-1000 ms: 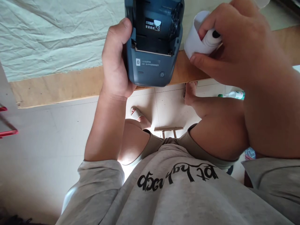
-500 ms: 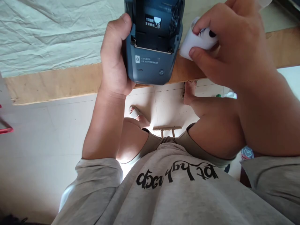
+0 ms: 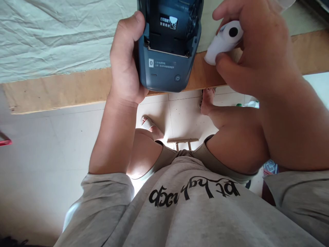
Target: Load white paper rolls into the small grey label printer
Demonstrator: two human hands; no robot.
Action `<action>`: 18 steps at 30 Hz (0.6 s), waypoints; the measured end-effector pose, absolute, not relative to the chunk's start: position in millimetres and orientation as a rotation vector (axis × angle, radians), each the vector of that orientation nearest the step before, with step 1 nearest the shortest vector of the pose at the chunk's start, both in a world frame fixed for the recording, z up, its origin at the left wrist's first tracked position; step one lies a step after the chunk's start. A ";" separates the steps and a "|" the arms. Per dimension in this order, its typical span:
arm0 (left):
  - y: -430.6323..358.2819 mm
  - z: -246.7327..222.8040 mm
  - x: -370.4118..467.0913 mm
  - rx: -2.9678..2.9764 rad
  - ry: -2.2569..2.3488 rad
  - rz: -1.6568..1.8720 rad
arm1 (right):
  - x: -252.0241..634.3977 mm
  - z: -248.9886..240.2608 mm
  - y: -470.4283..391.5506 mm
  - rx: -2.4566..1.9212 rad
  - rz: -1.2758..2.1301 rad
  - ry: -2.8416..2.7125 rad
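My left hand [image 3: 125, 61] grips a dark blue portable label printer [image 3: 164, 73] by its left side, thumb on the edge. The printer's compartment is uncovered and a label shows on its inner wall; its top runs out of the picture. To the right, a white paper roll [image 3: 222, 43] with a black core end lies tilted in my right hand [image 3: 259, 51]. The thumb presses its lower side, while the index finger is lifted off above it; the other fingers are partly hidden behind. A gap separates roll and printer.
A pale green cloth [image 3: 64, 37] covers the table, whose bare wooden edge [image 3: 61, 91] runs below my hands. Under it are tiled floor, my legs and a wooden stool rung [image 3: 183, 140]. A red object [image 3: 5, 142] shows at far left.
The paper roll has turned in my right hand, so its dark core end now faces me, and it sits slightly further right. My index finger has lifted off it. The printer stays put.
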State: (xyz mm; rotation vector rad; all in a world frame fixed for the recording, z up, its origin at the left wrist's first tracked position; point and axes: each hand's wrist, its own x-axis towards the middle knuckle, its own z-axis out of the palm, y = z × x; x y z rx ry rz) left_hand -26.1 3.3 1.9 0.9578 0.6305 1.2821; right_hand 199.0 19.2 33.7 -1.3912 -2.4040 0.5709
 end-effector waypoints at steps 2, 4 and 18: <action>1.7 3.2 -25.1 0.927 0.588 1.285 | 199.3 33.3 18.5 -1.391 0.593 -2.412; 0.1 4.8 -23.8 0.885 0.561 1.293 | 199.1 32.9 17.3 -1.464 0.540 -2.412; 1.5 2.5 -24.2 0.929 0.652 1.303 | 190.6 31.6 17.7 -1.422 0.612 -2.338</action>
